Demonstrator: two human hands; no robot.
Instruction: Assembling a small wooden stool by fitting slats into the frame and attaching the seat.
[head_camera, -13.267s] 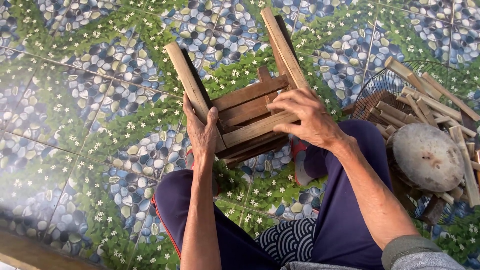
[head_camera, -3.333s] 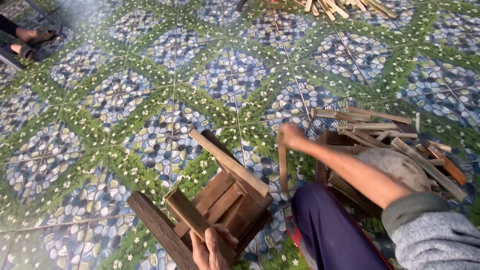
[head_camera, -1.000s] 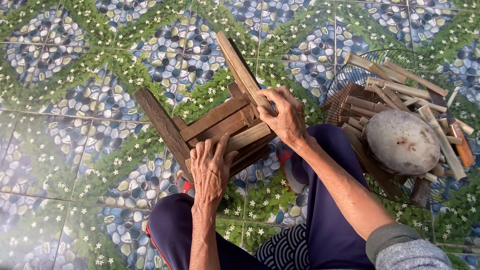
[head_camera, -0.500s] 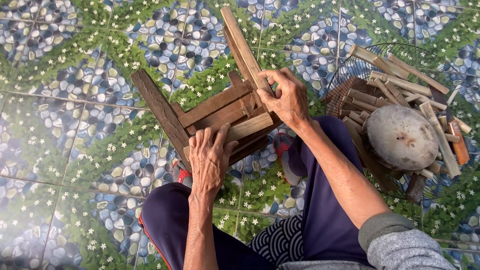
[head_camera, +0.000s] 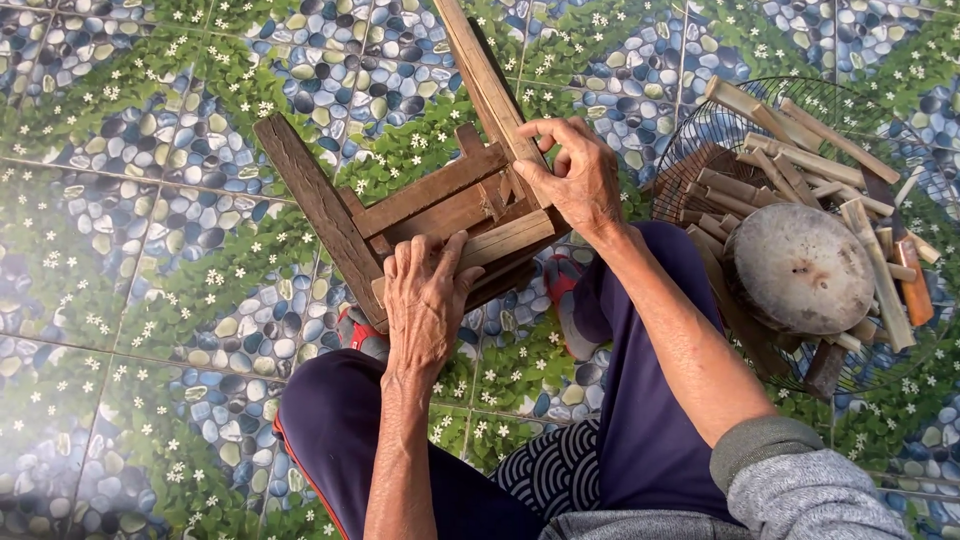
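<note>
Seated person, dark blue trousers (head_camera: 640, 400) nearest the camera, knees apart with a small wooden stool (head_camera: 440, 210) turned legs-up between them on the tiled floor (head_camera: 120, 250). Left hand (head_camera: 425, 300) lies flat on the near rail, fingers (head_camera: 430, 262) spread and pressed down, not wrapped around anything; likely bracing the stool so it doesn't shift. Right hand (head_camera: 570, 180) is closed around the upper part of one stool leg (head_camera: 490, 85), fingers curled tight where the leg meets the rail, probably to hold that joint steady. Other leg (head_camera: 320, 215) sticks out to the left, free. Red sandals (head_camera: 560, 280) peek out under the stool. Farther right, a wire basket (head_camera: 700, 140) holds loose wooden sticks (head_camera: 800, 160), and a round wooden block (head_camera: 800, 268) sits on top, within reach of the right arm.
</note>
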